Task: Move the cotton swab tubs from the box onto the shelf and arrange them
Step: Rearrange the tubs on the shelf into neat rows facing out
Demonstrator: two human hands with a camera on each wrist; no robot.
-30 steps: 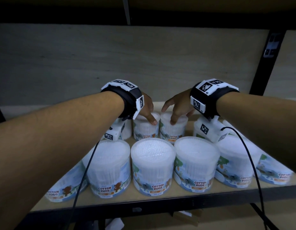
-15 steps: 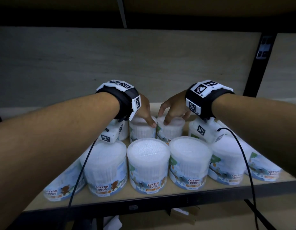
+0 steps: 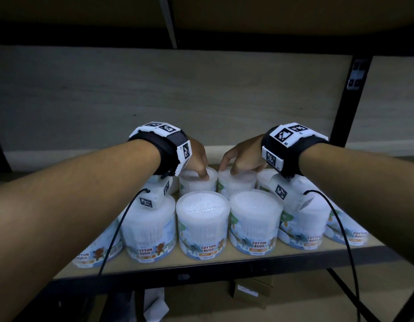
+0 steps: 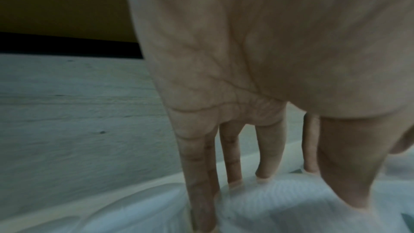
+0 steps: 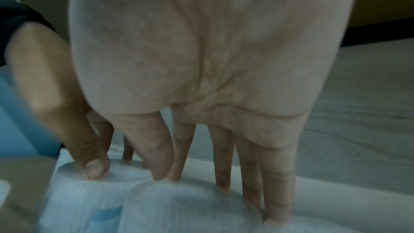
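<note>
Two rows of white cotton bud tubs stand on the shelf board (image 3: 224,259). My left hand (image 3: 200,169) holds a back-row tub (image 3: 196,185) from above. Its fingers (image 4: 233,162) reach down behind the far rim of that tub (image 4: 280,210), with the thumb on the lid. My right hand (image 3: 231,167) holds the neighbouring back-row tub (image 3: 238,184) the same way. Its fingers (image 5: 224,171) hook over the far rim of that tub (image 5: 190,205). The two held tubs stand side by side, touching or nearly so.
Several front-row tubs (image 3: 202,224) stand close together just below my wrists. A grey back panel (image 3: 178,94) closes the shelf. A black upright (image 3: 347,101) stands at the right. Another shelf hangs overhead. A cardboard box (image 3: 252,291) sits below the shelf's black front edge (image 3: 201,275).
Both hands stay on the same two back-row tubs. Only the head view has shifted a little; the tubs look unmoved.
</note>
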